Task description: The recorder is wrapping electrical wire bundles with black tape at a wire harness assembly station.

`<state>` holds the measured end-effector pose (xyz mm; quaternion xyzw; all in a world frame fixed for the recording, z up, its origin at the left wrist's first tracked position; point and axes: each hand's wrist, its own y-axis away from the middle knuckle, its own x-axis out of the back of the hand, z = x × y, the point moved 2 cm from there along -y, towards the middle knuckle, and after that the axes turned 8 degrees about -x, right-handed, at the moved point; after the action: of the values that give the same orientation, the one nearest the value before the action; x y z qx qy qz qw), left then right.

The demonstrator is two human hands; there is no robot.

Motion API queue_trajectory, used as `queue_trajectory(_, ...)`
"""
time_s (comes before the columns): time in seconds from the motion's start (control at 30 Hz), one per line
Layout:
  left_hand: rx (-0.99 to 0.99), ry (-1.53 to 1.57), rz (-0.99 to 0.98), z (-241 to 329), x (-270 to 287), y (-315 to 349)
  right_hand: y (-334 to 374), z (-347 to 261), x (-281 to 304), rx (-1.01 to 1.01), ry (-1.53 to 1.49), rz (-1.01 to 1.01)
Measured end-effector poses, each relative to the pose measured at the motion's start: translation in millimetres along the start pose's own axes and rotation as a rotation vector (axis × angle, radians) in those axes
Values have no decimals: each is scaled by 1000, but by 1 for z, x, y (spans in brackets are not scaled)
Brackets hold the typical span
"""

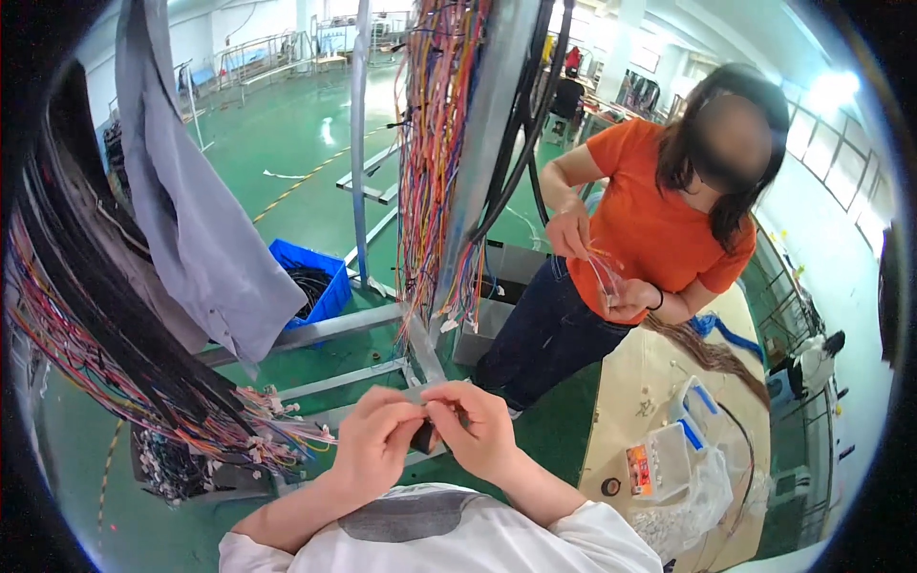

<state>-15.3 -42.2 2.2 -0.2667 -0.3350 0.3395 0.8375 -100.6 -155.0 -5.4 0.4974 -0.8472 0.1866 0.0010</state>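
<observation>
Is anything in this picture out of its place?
Perhaps the grey cloth at left: it hangs beside the black cables like a garment, not wiring. Small pale pieces also lie loose on the table.

Mixes bare metal, matt cloth and smooth plastic.
Shines glossy and smooth along the green floor (315, 181); looks like bare metal with a dull sheen on the upright post (487, 143); turns to matt, creased cloth in the grey drape (181, 181), smooth plastic on the blue bin (334, 291), crinkled see-through plastic in the clear bag (705, 492); looks matt on the small dark piece (423, 438), flat and wood-like on the tabletop (621, 411).
</observation>
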Motion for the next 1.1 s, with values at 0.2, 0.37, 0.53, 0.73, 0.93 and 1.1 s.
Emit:
queue_trajectory(0.2,-137,-154,-67,2,-4,3,0,10,-6,-251,-204,98)
queue_trajectory(0.37,-192,-161,-192,-6,-8,12,3,12,-12,-292,-150,137)
queue_trajectory(0.53,-227,-186,-222,-9,-9,15,2,11,-11,-224,80,130)
queue_trajectory(0.73,-149,-56,-217,-17,-8,14,-3,8,-8,-316,168,-35)
queue_trajectory(0.93,277,280,-247,-40,-19,31,-9,11,-3,-280,94,-135)
queue_trajectory(1.1,526,367,-193,-39,-19,20,-11,4,-1,-115,176,-88)
